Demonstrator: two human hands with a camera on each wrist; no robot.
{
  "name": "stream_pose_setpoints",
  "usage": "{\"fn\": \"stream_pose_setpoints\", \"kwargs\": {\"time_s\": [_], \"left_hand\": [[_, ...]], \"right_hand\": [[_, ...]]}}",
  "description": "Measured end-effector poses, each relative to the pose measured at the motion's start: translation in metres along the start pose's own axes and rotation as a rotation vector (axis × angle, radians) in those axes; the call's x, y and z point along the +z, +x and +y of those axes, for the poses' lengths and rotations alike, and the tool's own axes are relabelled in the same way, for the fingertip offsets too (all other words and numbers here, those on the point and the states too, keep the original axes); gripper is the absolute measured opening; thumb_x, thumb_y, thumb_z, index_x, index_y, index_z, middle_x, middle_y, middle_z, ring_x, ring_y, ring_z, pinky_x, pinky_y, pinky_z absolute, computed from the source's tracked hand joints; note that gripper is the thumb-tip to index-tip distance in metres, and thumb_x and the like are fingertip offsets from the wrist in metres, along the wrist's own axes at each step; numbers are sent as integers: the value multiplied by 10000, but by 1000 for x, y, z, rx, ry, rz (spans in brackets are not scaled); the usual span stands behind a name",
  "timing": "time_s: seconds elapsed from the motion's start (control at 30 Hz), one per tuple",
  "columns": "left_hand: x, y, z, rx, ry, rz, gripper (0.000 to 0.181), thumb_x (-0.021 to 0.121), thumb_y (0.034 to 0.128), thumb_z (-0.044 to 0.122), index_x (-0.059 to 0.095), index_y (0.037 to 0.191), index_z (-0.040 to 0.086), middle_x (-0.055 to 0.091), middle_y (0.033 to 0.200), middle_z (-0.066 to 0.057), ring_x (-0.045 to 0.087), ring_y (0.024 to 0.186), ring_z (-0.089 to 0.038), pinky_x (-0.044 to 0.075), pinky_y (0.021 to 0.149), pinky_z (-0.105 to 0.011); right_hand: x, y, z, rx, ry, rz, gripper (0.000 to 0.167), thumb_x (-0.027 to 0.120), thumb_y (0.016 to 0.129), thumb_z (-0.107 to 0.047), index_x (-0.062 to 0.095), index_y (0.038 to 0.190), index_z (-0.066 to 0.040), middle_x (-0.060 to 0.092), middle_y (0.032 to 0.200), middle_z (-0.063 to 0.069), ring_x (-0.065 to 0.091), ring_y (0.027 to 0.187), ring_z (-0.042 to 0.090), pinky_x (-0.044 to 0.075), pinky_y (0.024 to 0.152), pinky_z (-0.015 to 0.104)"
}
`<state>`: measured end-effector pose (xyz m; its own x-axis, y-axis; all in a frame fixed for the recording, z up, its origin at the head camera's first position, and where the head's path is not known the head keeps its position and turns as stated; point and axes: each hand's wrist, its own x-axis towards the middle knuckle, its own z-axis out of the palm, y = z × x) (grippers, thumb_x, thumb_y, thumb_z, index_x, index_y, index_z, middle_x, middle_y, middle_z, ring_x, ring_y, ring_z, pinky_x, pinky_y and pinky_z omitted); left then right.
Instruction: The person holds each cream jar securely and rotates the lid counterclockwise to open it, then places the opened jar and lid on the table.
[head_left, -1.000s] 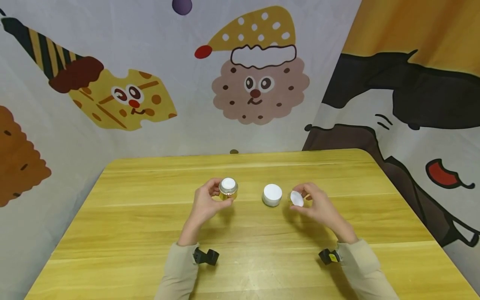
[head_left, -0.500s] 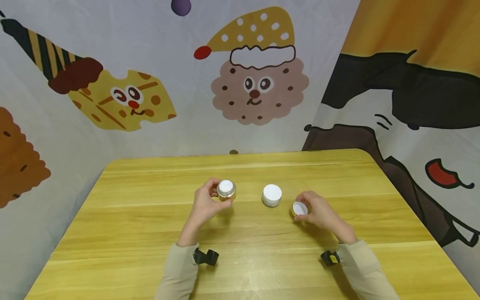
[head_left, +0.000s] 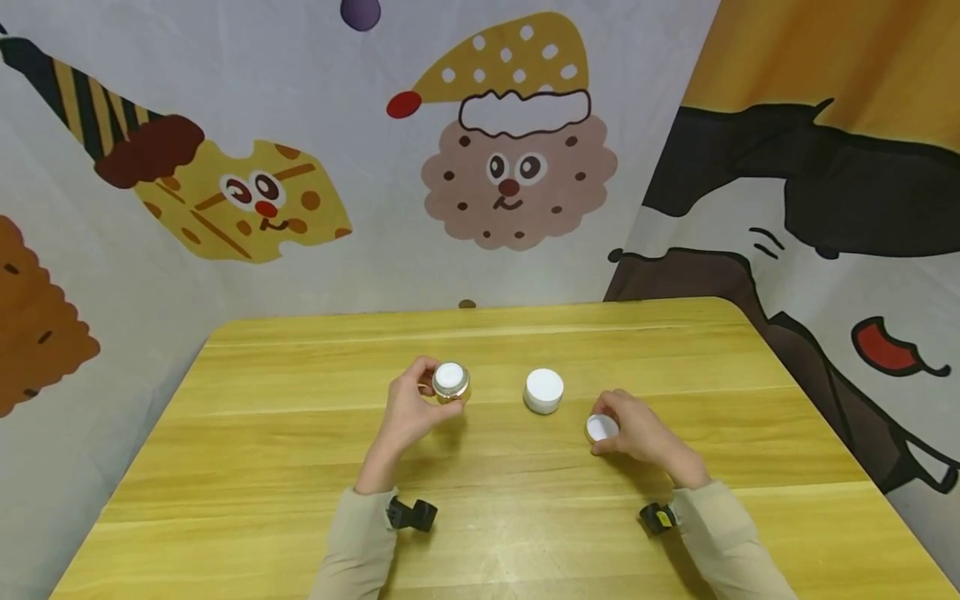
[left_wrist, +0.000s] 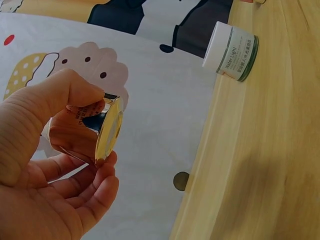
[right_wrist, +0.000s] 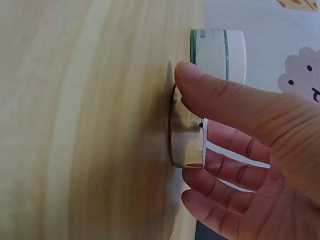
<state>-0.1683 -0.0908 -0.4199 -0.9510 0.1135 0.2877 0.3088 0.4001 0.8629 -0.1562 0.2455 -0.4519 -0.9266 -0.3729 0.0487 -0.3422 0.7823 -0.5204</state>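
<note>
My left hand [head_left: 408, 412] grips a small gold cosmetic jar [head_left: 450, 377] above the table, thumb on the near side and fingers on the far side. The jar's lid is off and a white disc shows in its mouth. In the left wrist view its shiny gold wall [left_wrist: 75, 131] reflects the surroundings. To the right, my right hand [head_left: 643, 432] pinches the gold lid [head_left: 602, 427] between thumb and fingers, white inside facing up. From the right wrist, the lid [right_wrist: 188, 142] appears at or just above the wood; contact is hard to tell.
A closed white cream jar [head_left: 543, 390] with a green base stands upright between the two hands; its label [left_wrist: 237, 52] reads "Water Light". The wooden table [head_left: 480, 517] ends at a cartoon-printed cloth [head_left: 375, 208] behind. A small camera sits on each wrist.
My right hand has lowered the lid toward the table and nearer to me, turning its white inside upward. My left hand with the gold jar has shifted only slightly left.
</note>
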Motion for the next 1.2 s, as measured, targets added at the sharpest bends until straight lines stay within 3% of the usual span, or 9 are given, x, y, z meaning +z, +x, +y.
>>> {"fn": "stream_pose_setpoints", "kwargs": {"time_s": [0.1, 0.37, 0.63, 0.87, 1.2], "left_hand": [[0, 0, -1, -3, 11, 7, 423, 799, 605, 22, 583, 968, 5, 597, 843, -85, 527, 760, -185, 505, 666, -358], [-1, 1, -1, -25, 28, 26, 402, 801, 609, 18, 602, 958, 8, 591, 835, -86, 512, 743, -196, 427, 578, -194], [-1, 3, -4, -63, 45, 27, 407, 801, 611, 13, 610, 969, -16, 593, 876, -111, 535, 786, -236, 488, 680, -321], [-3, 9, -8, -110, 94, 12, 425, 815, 597, 6, 603, 963, -31, 579, 861, -114, 508, 757, -241, 423, 652, -273], [-3, 12, -18, -176, 209, -47, 422, 834, 613, 25, 594, 954, -42, 566, 848, -112, 484, 756, -224, 414, 659, -315]], "right_hand": [[0, 1, 1, 15, 10, -9, 408, 875, 596, -146, 576, 866, -81, 556, 857, 34, 528, 776, 187, 462, 700, 352], [0, 3, 2, 24, 33, -21, 428, 877, 597, -171, 561, 869, -76, 555, 864, 28, 523, 777, 174, 457, 697, 345], [0, 3, 1, 26, 34, -25, 431, 877, 591, -153, 554, 864, -68, 555, 858, 38, 525, 787, 193, 456, 707, 371], [-1, 3, 1, 24, 31, -30, 435, 877, 592, -163, 551, 864, -71, 558, 860, 37, 527, 787, 193, 456, 707, 376], [-1, 2, 0, 36, 44, -39, 430, 874, 600, -156, 552, 871, -68, 555, 861, 35, 523, 786, 189, 456, 708, 376]]}}
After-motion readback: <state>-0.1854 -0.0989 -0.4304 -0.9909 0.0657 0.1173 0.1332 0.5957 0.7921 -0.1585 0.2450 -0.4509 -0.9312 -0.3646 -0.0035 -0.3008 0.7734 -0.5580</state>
